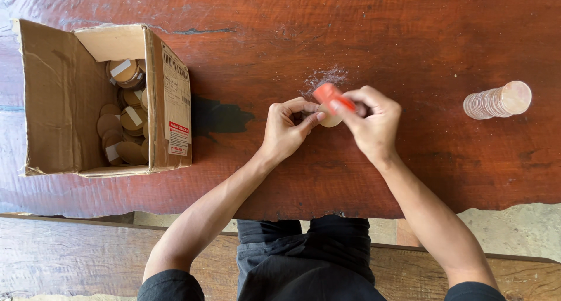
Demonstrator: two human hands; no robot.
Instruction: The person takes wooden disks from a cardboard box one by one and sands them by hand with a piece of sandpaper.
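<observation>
Tan disc (331, 119) pinched btwn left hand (286, 129) fingertips, right hand (371, 123) gripping orange tool (332, 96).

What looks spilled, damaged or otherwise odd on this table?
Pale powdery dust is scattered on the table just beyond the hands. A dark stain spreads beside the box, whose flaps are creased and torn. A clear stack of discs lies on its side at right.

Orange-red tool (331, 96), tan disc (331, 120), reddish-brown table (350, 32)
</observation>
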